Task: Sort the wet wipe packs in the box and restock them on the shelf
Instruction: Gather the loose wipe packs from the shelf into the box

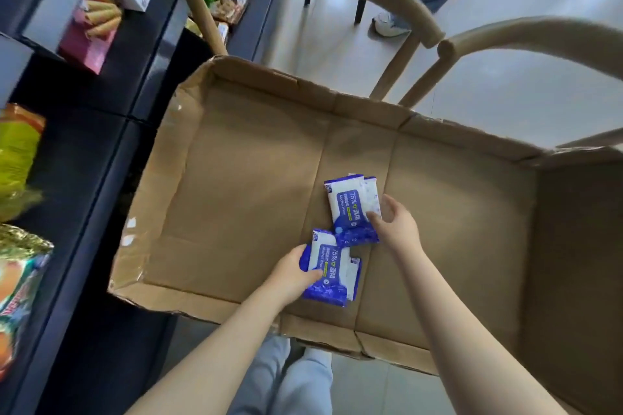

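Gripping the near alcohol wipe pack (333, 271) in the curled left hand (293, 271) and pinching the far alcohol wipe packs (350, 209) with the right hand (396, 224), down on the cardboard box (236, 178) floor (seemingly the last ones), shelf (101, 162) restocking not yet done.

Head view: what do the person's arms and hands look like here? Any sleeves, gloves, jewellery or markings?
The left forearm and right forearm are bare down to the frame's edge, with no sleeves in view. The left hand and right hand wear no gloves. No watch, bracelet, ring or marking shows. Light blue-grey trousers show at the bottom of the view.
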`<state>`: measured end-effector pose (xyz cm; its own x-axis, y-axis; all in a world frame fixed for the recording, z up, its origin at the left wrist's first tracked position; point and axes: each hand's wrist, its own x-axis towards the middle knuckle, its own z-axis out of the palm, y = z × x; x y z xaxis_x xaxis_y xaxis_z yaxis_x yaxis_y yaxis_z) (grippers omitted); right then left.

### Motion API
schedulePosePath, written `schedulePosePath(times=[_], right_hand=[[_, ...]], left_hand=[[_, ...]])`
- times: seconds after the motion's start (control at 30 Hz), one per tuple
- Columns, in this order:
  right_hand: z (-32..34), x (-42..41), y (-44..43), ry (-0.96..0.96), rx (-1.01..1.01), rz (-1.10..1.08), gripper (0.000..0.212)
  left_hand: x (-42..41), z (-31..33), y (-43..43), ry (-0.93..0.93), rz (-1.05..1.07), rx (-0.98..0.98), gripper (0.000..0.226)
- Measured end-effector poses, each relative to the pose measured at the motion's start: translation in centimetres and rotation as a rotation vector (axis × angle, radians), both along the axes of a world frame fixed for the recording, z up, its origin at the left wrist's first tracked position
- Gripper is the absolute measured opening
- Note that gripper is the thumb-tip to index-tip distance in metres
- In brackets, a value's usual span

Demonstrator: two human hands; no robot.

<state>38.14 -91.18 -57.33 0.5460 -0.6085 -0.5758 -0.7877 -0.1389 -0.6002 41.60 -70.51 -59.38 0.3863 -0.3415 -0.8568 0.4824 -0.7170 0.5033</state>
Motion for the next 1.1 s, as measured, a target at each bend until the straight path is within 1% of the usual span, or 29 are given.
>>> schedulePosePath(times=[0.03,0.07,0.1,0.17,0.23,0.3,0.37,0.5,0.6,0.7,0.77,0.87,0.97,1.1], right_hand=[[1.3,0.2,-0.2,0.021,-0.049,0.086,0.047],[2.8,0.4,-0.3,0.025,-0.095,0.167,0.052],[4.5,0.6,-0.4,0.010,-0.130,0.234,0.054],[8.7,1.5,-0.1,-0.039,-0.182,0.353,0.052],[14.0,2.4,0.9,-0.096,-0.241,0.480,0.048],[20.3,3.2,2.4,-0.192,-0.297,0.586,0.044],[27.3,3.8,4.6,-0.310,-0.337,0.668,0.040],[40.9,4.2,10.8,-0.530,-0.422,0.848,0.037],[49.3,4.2,16.9,-0.720,-0.469,0.987,0.039],[55.6,3.5,24.1,-0.875,-0.483,1.143,0.042],[58.5,2.6,29.1,-0.956,-0.478,1.240,0.042],[60.9,1.3,36.7,-1.057,-0.431,1.370,0.039],[61.8,0.0,44.4,-1.093,-0.382,1.471,0.039],[61.0,-1.7,54.4,-1.109,-0.317,1.585,0.041]], left_hand=[[0.5,1.0,0.3,-0.018,-0.021,0.016,0.066],[1.2,2.3,0.6,-0.041,-0.012,0.032,0.072],[2.1,3.8,0.9,-0.074,0.011,0.040,0.073],[3.9,7.8,2.0,-0.188,0.025,0.041,0.065],[5.4,13.2,3.8,-0.344,-0.015,0.031,0.058],[6.2,19.8,6.3,-0.528,-0.050,0.034,0.053],[5.9,27.2,9.4,-0.707,-0.041,0.064,0.049],[2.5,41.2,17.2,-1.059,0.043,0.113,0.049],[-1.9,49.6,24.0,-1.222,0.162,0.188,0.047],[-6.4,55.4,31.1,-1.361,0.290,0.305,0.046],[-9.6,58.0,35.6,-1.403,0.360,0.410,0.047],[-14.2,60.0,42.4,-1.398,0.456,0.548,0.048],[-18.4,60.9,48.8,-1.357,0.529,0.643,0.049],[-23.4,60.8,57.3,-1.296,0.591,0.740,0.051]])
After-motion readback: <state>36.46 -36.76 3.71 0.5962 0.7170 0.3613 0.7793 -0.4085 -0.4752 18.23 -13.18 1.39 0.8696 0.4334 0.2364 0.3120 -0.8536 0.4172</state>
